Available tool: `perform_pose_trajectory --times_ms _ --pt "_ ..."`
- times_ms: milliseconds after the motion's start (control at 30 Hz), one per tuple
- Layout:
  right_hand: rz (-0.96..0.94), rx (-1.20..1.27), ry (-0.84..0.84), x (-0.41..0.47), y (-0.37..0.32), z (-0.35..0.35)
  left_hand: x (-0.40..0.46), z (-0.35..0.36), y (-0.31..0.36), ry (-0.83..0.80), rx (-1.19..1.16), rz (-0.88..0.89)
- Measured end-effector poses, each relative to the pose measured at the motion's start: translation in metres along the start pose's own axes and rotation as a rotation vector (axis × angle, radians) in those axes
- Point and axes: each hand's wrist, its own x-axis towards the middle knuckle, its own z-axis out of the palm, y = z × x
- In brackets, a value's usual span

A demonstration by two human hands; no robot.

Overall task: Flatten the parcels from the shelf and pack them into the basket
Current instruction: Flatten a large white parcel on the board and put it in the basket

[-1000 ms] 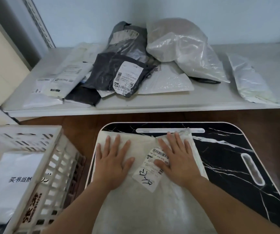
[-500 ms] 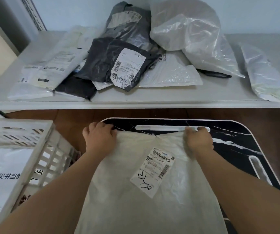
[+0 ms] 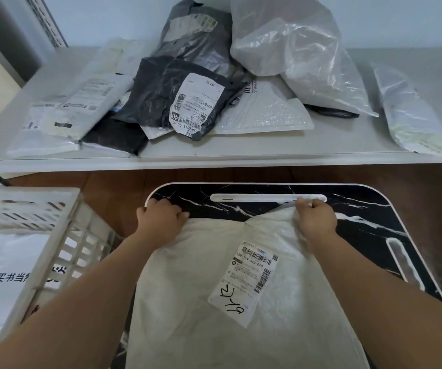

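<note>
now both hands, left (image 3: 161, 219) and right (image 3: 314, 218), fist the white parcel (image 3: 214, 288)'s far corners, probably stretching it flat; basket (image 3: 41, 235) waits just left.

There is just one view. It comes from a camera on the person's head. It looks forward and down, very close to the two arms that reach out from the bottom edge. The black table (image 3: 369, 209) is right below and near. The grey shelf (image 3: 214, 155) is a bit farther, straight ahead. The white basket (image 3: 28, 209) sits low on the left. The wide lens bends straight edges.
</note>
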Motion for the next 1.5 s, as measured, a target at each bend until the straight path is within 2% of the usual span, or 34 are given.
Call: perform_pose_trajectory --times_ms 100,300,367,467,533,667,733,1067,1333,1500 --pt "-0.001 0.050 0.055 0.000 -0.001 -0.006 -0.002 0.000 0.000 0.174 0.032 0.004" --pt "0.064 -0.002 0.135 -0.002 0.001 -0.011 -0.001 -0.006 0.005 0.442 -0.179 0.028" --pt "-0.006 -0.005 0.161 -0.003 0.009 -0.014 -0.003 -0.003 0.000 0.512 -0.267 0.056" --pt "-0.332 -0.218 0.174 -0.032 0.025 -0.017 -0.020 0.010 -0.012 0.493 -0.282 0.085" --pt "-0.558 -0.369 0.064 -0.063 0.034 -0.013 -0.038 0.025 -0.012 0.437 -0.227 0.145" --pt "-0.734 -0.662 -0.194 -0.093 0.054 0.014 -0.065 0.063 0.002 0.311 -0.094 0.240" --pt "-0.798 -0.760 -0.211 -0.100 0.066 0.029 -0.071 0.079 0.007 0.294 -0.046 0.253" --pt "-0.806 -0.898 -0.154 -0.097 0.074 0.047 -0.065 0.101 0.011 0.264 0.064 0.217" --pt "-0.743 -0.910 -0.265 -0.095 0.066 0.047 -0.060 0.098 0.014 0.190 0.090 0.211" --pt "-0.894 -0.866 -0.321 -0.098 0.043 0.060 -0.051 0.085 0.024 0.264 0.107 0.316"
